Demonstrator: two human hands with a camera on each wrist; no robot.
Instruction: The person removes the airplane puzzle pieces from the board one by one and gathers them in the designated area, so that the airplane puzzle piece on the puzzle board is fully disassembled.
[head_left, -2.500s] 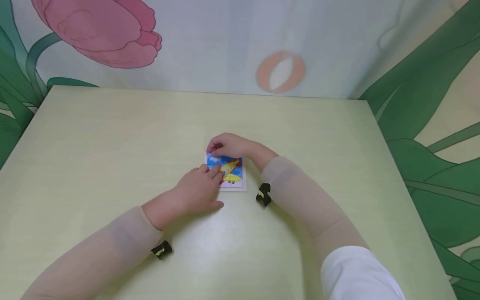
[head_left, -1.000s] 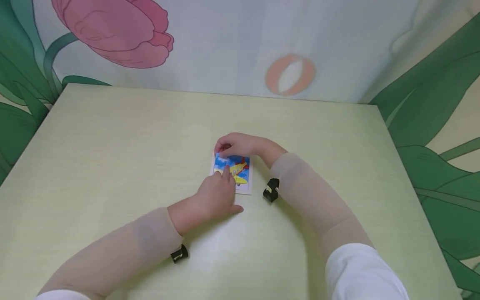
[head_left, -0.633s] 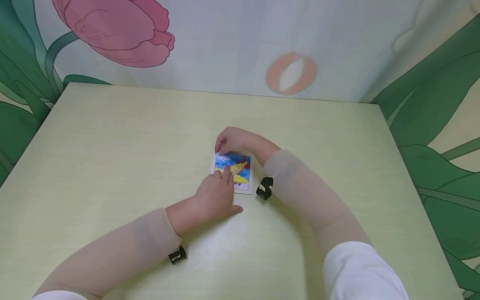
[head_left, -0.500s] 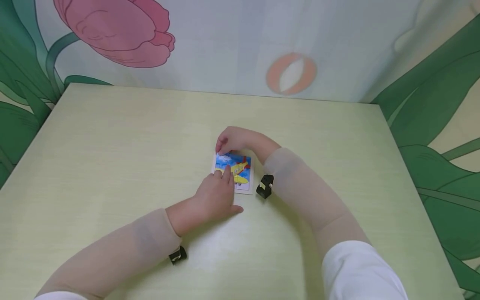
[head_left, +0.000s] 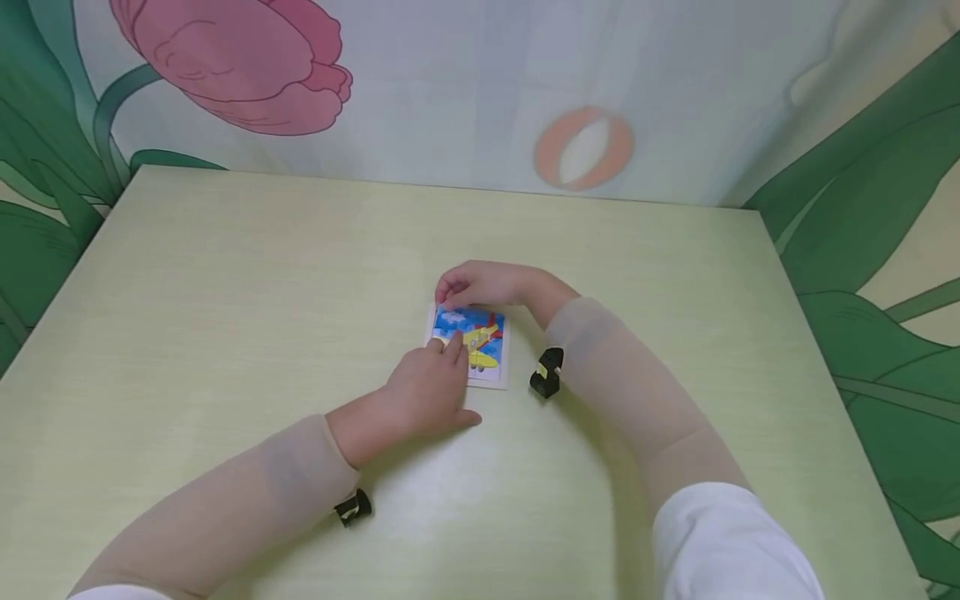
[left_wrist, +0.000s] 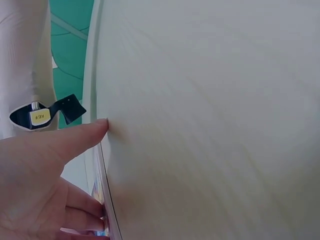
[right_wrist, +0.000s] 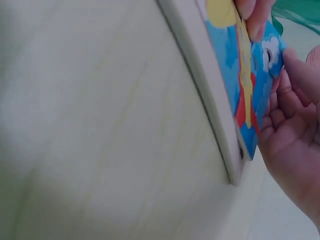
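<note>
The table (head_left: 247,275) is spanning most of the head view. The left hand (head_left: 429,385) is touching the airplane puzzle (head_left: 487,350) at mid-table, palm down, index finger straight, gripping nothing. The right hand (head_left: 483,283) is arching inward, pinching the far-left corner; the far edge is standing above the frame (right_wrist: 212,100). A black right-wrist mount (left_wrist: 71,109) is bearing a yellow label (left_wrist: 40,116), its characters too small to read.

No text legible, even on the yellow label (left_wrist: 40,117)
</note>
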